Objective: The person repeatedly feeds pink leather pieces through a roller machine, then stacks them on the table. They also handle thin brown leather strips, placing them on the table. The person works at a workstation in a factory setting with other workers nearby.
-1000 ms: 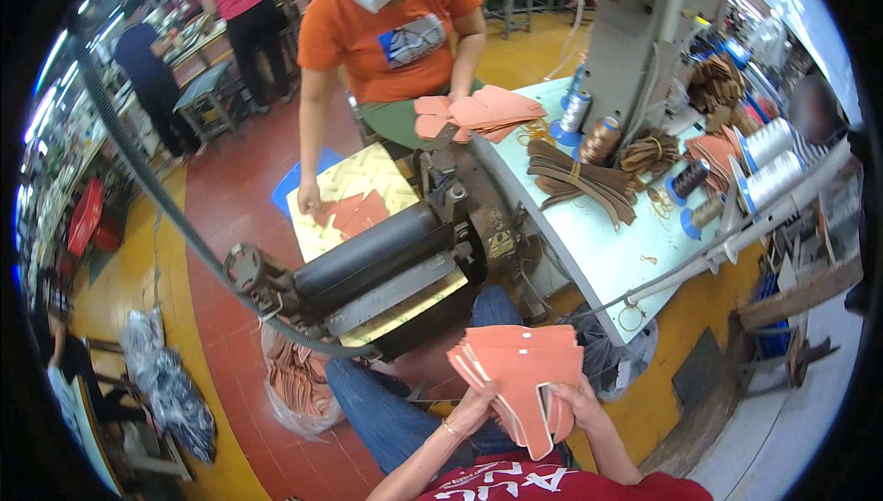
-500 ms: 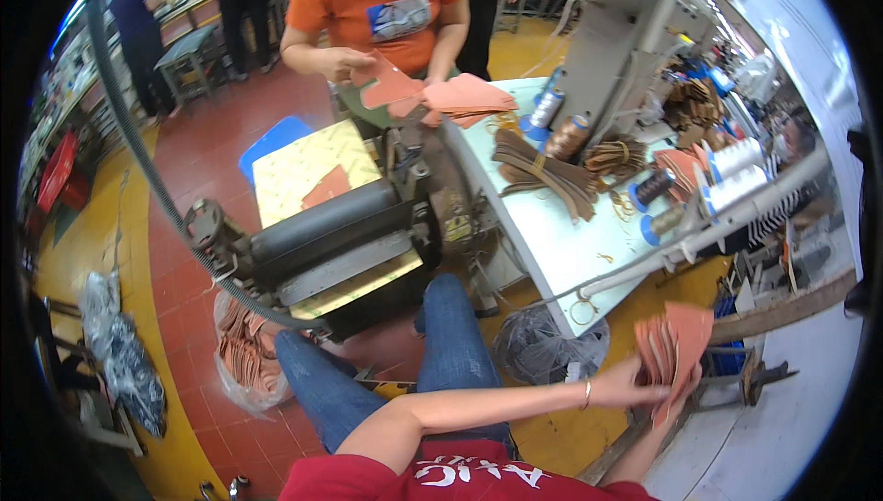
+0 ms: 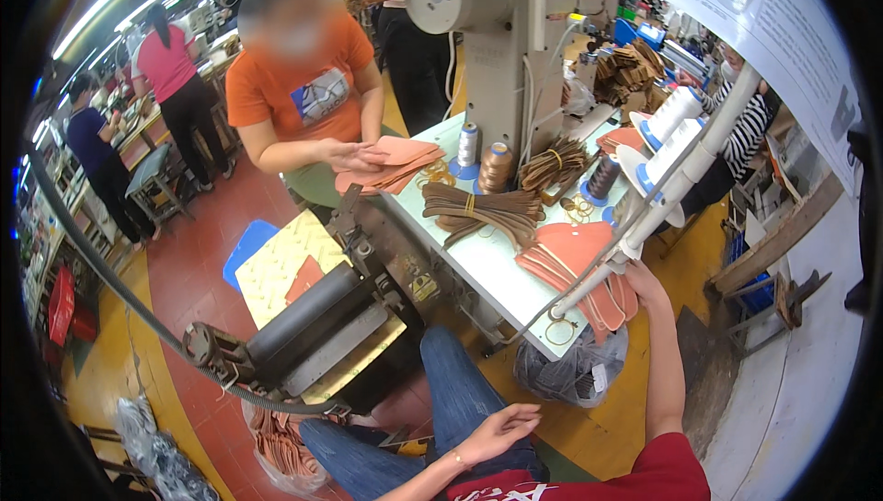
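My right hand [image 3: 648, 285] grips the near right edge of a fanned stack of salmon-coloured, leather-like cut pieces [image 3: 561, 257]. The stack lies on the pale table [image 3: 492, 276], its lower end hanging past the edge, beside a grey pole that partly covers it. Some of that hand's fingers are hidden behind the pieces. Over my lap, my left hand [image 3: 504, 429] is empty with its fingers loosely apart. Touching the stack's far side are brown strips [image 3: 483, 211] tied in a bundle. Across the table, a co-worker's hands rest on another salmon stack [image 3: 395, 162].
A roller machine [image 3: 308, 322] with a yellow board [image 3: 276, 266] stands before my knees. Thread spools [image 3: 494, 170] and a large sewing machine [image 3: 510, 50] occupy the table. A dark plastic bag [image 3: 561, 372] sits under its edge; a bag of salmon pieces [image 3: 280, 446] is at lower left.
My right hand has brought the stack from the far right onto the table. My left hand has let go and drawn back over my lap. The co-worker's single piece is now lowered onto their stack.
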`<action>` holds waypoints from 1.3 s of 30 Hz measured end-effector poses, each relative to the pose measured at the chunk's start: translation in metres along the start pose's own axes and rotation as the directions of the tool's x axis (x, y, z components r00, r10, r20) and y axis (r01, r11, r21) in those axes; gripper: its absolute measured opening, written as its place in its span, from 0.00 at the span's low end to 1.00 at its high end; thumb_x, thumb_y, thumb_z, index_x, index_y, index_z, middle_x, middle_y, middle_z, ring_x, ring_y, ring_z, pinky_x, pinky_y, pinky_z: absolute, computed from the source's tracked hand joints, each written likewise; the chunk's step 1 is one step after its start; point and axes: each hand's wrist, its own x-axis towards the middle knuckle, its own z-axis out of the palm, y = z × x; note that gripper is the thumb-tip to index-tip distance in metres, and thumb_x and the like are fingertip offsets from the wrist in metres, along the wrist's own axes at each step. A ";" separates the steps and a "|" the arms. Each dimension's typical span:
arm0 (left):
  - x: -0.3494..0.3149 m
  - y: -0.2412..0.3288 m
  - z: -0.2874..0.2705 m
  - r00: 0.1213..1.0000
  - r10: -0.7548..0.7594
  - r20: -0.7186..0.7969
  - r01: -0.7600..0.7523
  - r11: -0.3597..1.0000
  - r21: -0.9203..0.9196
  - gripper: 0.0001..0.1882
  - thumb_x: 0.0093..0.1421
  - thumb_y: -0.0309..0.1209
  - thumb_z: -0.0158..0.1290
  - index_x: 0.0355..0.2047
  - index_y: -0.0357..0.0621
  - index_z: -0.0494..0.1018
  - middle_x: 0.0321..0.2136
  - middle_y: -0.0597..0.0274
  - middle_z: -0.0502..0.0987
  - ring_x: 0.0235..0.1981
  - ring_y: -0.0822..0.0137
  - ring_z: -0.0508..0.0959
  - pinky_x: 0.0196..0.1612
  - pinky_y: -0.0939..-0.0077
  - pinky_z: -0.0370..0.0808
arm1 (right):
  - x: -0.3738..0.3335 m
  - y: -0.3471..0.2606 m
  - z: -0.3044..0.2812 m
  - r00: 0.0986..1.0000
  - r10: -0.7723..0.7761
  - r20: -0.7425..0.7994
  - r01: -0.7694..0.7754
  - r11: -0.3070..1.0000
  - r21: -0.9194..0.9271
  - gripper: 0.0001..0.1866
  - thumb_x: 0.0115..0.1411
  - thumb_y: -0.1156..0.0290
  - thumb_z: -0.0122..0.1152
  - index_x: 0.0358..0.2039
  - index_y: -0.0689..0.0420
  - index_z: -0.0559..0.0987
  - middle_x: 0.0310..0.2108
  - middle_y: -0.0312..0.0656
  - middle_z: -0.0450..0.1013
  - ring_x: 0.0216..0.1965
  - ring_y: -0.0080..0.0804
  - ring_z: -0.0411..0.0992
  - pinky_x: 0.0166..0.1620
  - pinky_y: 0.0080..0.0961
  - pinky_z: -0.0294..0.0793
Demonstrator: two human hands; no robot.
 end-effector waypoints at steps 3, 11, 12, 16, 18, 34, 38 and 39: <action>-0.027 -0.013 -0.017 0.990 -0.061 -0.130 0.062 0.998 0.002 0.23 0.67 0.32 0.50 0.59 0.34 0.63 0.53 0.54 0.72 0.53 0.69 0.72 0.58 0.76 0.67 | 0.006 -0.014 0.004 0.986 -0.135 0.096 0.155 0.954 -0.257 0.16 0.62 0.69 0.54 0.45 0.69 0.75 0.39 0.41 0.75 0.40 0.23 0.71 0.44 0.23 0.72; -0.136 0.139 -0.081 0.678 0.521 -0.519 -0.082 0.755 0.650 0.18 0.57 0.26 0.54 0.49 0.39 0.73 0.46 0.57 0.77 0.49 0.67 0.76 0.52 0.71 0.71 | -0.007 -0.017 0.009 0.973 -0.209 0.097 0.230 0.898 -0.376 0.17 0.60 0.69 0.56 0.47 0.64 0.74 0.43 0.40 0.74 0.44 0.25 0.70 0.49 0.27 0.71; -0.153 0.172 -0.089 0.531 0.677 -0.509 -0.077 0.637 0.767 0.18 0.59 0.30 0.51 0.49 0.39 0.73 0.45 0.56 0.77 0.48 0.63 0.76 0.53 0.68 0.71 | -0.007 -0.015 0.010 0.966 -0.246 0.085 0.259 0.882 -0.394 0.17 0.60 0.67 0.58 0.48 0.61 0.74 0.44 0.40 0.74 0.45 0.27 0.72 0.51 0.29 0.71; -0.213 0.273 -0.085 0.108 0.990 -0.087 -0.517 0.130 0.846 0.34 0.62 0.52 0.44 0.54 0.32 0.66 0.50 0.47 0.71 0.53 0.56 0.71 0.54 0.61 0.67 | -0.002 -0.008 0.012 0.924 -0.381 -0.026 0.292 0.750 -0.594 0.15 0.60 0.69 0.57 0.46 0.62 0.76 0.42 0.41 0.75 0.45 0.30 0.73 0.51 0.31 0.71; -0.222 0.297 -0.077 0.176 0.978 0.112 -0.415 -0.029 0.909 0.33 0.62 0.51 0.45 0.54 0.32 0.66 0.50 0.47 0.71 0.53 0.55 0.71 0.55 0.61 0.67 | 0.001 -0.009 0.010 0.943 -0.332 0.029 0.289 0.771 -0.568 0.15 0.60 0.68 0.58 0.45 0.62 0.76 0.41 0.40 0.75 0.44 0.29 0.73 0.49 0.30 0.71; -0.187 0.309 -0.063 0.404 0.879 0.254 -0.210 -0.181 0.961 0.25 0.58 0.40 0.47 0.50 0.34 0.68 0.48 0.48 0.72 0.52 0.55 0.71 0.55 0.61 0.66 | -0.014 -0.017 0.011 0.957 -0.277 0.089 0.275 0.758 -0.591 0.37 0.63 0.59 0.60 0.64 0.68 0.58 0.53 0.45 0.68 0.51 0.28 0.67 0.55 0.25 0.67; -0.181 0.312 -0.061 0.410 0.881 0.236 -0.177 -0.178 0.968 0.23 0.58 0.38 0.48 0.49 0.35 0.69 0.48 0.48 0.72 0.52 0.54 0.71 0.56 0.60 0.66 | -0.016 -0.026 0.015 0.970 -0.242 0.028 0.206 0.755 -0.623 0.35 0.61 0.60 0.63 0.60 0.67 0.63 0.48 0.44 0.70 0.49 0.28 0.68 0.54 0.27 0.68; -0.179 0.311 -0.061 0.412 0.880 0.234 -0.167 -0.180 0.969 0.23 0.57 0.37 0.48 0.49 0.35 0.69 0.47 0.48 0.72 0.51 0.54 0.71 0.56 0.60 0.66 | -0.017 -0.030 0.018 0.980 -0.199 -0.004 0.154 0.772 -0.616 0.34 0.60 0.60 0.64 0.59 0.67 0.65 0.48 0.44 0.71 0.48 0.29 0.69 0.54 0.28 0.68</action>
